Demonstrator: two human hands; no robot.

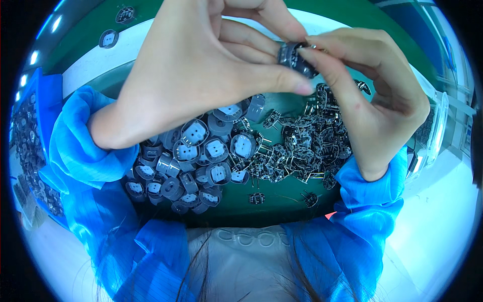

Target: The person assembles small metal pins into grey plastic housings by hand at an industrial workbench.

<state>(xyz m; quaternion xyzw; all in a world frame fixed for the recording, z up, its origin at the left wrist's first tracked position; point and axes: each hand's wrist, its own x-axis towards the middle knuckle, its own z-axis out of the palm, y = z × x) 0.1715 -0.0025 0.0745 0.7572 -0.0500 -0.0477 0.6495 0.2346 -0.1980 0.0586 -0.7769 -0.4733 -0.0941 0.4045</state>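
Observation:
Between the fingers and thumb of my left hand (pixel 201 70) is a small dark grey plastic housing (pixel 291 56), raised above the work surface. My right hand (pixel 372 75) meets it from the right, thumb and forefinger pinched on a small part with metal pins (pixel 316 48) at the housing's opening. Fingers hide much of that part, so how far it sits inside cannot be seen. Below my left hand lies a heap of similar grey housings (pixel 216 148) with pale inner faces. Beside it, under my right hand, spreads a pile of small black circuit boards with metal pins (pixel 302 146).
A blue bin (pixel 48 116) full of small dark parts stands at the left. Two loose pieces lie at the far left: a grey housing (pixel 108 39) and a dark round part (pixel 125 15). A clear plastic container (pixel 436 133) is at the right. The work surface (pixel 236 204) is green.

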